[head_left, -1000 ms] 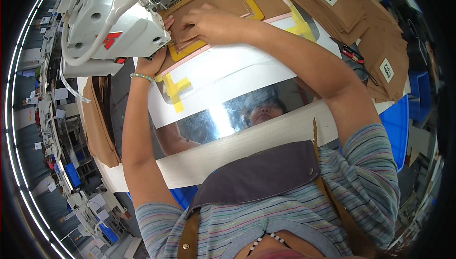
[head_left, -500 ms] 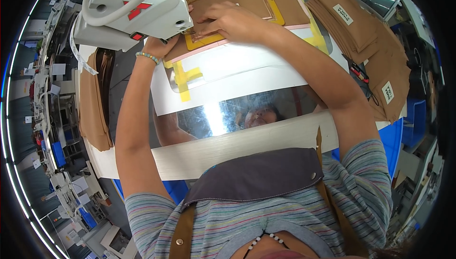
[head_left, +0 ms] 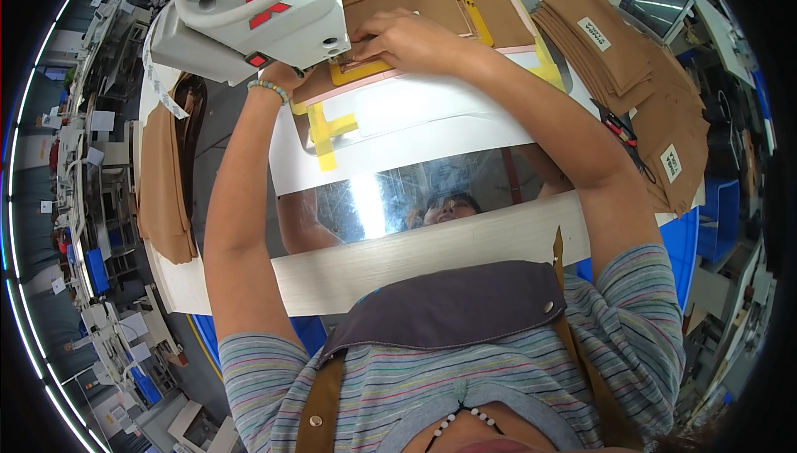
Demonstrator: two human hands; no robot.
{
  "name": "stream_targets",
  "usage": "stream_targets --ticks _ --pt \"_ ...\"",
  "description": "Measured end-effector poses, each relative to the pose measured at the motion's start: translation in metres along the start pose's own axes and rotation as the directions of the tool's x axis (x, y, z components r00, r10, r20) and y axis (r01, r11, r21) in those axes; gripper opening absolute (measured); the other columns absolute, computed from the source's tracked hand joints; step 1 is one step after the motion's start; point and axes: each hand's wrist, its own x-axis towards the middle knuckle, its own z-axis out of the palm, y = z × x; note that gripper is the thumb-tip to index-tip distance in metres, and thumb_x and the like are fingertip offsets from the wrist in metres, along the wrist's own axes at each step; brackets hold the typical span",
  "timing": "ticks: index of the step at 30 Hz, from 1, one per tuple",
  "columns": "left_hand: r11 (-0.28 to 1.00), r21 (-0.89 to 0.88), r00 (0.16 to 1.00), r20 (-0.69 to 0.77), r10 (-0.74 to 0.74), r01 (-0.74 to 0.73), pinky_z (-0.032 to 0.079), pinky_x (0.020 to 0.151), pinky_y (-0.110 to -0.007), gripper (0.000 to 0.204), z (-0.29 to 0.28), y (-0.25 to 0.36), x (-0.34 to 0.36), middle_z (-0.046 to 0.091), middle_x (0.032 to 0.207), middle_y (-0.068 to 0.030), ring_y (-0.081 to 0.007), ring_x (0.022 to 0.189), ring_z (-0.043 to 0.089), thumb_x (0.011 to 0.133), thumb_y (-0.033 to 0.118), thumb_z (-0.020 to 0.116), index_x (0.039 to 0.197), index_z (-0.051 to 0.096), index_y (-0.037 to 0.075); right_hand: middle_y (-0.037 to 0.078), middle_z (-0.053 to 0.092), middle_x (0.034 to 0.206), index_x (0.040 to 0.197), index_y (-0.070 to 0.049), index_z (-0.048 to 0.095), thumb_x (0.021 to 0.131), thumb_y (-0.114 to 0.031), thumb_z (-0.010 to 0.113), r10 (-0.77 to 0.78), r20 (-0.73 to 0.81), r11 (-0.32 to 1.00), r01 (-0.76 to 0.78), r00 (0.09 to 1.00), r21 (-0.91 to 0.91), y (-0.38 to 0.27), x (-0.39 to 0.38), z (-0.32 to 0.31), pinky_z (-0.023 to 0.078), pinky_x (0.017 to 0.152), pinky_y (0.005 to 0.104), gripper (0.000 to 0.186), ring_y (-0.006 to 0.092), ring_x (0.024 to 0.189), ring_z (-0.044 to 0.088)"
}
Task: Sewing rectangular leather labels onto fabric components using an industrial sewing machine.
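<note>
One brown panel (head_left: 433, 3) lies inside a yellow frame (head_left: 476, 14) toward the table's (head_left: 432, 264) far edge. The right hand (head_left: 413, 43) rests on it, loosely curled, clasping nothing; the white machine head (head_left: 261, 17) hides the fingers of the left hand (head_left: 288, 78), so its opening and grip cannot be told.

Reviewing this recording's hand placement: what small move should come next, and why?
Perhaps a light press of the right hand on the brown piece: that hand reaches across the yellow frame onto it, while the left hand is partly hidden by the white machine head.
</note>
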Motion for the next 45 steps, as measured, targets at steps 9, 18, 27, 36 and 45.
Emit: stream_targets --ticks 9,18,27,36,45 --pt "0.957 -0.253 0.989 0.048 -0.137 0.145 0.052 0.105 -0.044 0.043 0.002 0.002 -0.009 0.072 0.129 -0.0139 -0.0361 0.122 0.066 0.09 0.018 0.079 0.131 0.07 0.011 0.005 0.071 0.136 0.124 -0.023 0.081 0.096 -0.007 0.065 0.029 0.065 1.0 -0.029 0.997 -0.001 -0.005 0.003 -0.005 0.05 0.109 0.0461 0.037 0.0297 0.128 0.063" --pt "0.855 -0.423 0.954 0.132 -0.271 0.301 0.053 0.101 -0.044 0.038 -0.011 0.022 -0.007 0.073 0.128 -0.017 -0.0356 0.119 0.067 0.093 0.013 0.074 0.13 0.068 0.004 0.006 0.068 0.14 0.13 -0.011 0.076 0.096 -0.006 0.06 0.094 0.035 0.988 -0.089 0.995 -0.124 0.0 0.009 0.002 0.046 0.112 0.0466 0.038 0.029 0.133 0.059" --pt "0.842 -0.452 0.932 -0.058 -0.358 0.295 0.055 0.093 -0.046 0.032 -0.03 0.045 -0.018 0.073 0.114 -0.0296 -0.0485 0.113 0.067 0.093 0.013 0.066 0.12 0.07 -0.004 0.006 0.068 0.141 0.132 -0.01 0.073 0.095 -0.008 0.056 0.066 0.039 0.986 -0.06 0.997 -0.154 -0.004 0.004 0.003 0.046 0.113 0.0467 0.041 0.0296 0.132 0.059" --pt "0.908 -0.326 0.957 -0.029 -0.288 0.263 0.052 0.1 -0.044 0.032 -0.065 0.072 -0.05 0.067 0.128 -0.0252 -0.0452 0.119 0.064 0.102 0.02 0.063 0.123 0.068 -0.004 0.004 0.067 0.144 0.129 -0.007 0.073 0.094 -0.003 0.058 0.063 0.106 0.998 -0.061 0.992 -0.021 -0.029 -0.008 -0.017 0.047 0.115 0.0436 0.039 0.0287 0.132 0.057" --pt "0.878 -0.441 0.968 -0.071 -0.241 0.186 0.05 0.108 -0.04 0.028 -0.094 0.12 -0.066 0.07 0.135 -0.014 -0.034 0.125 0.064 0.104 0.012 0.062 0.129 0.072 0.004 0.006 0.068 0.142 0.13 -0.006 0.072 0.095 -0.004 0.06 0.016 0.163 1.0 -0.017 0.986 0.0 -0.049 -0.016 -0.029 0.051 0.111 0.0439 0.038 0.0284 0.13 0.058"
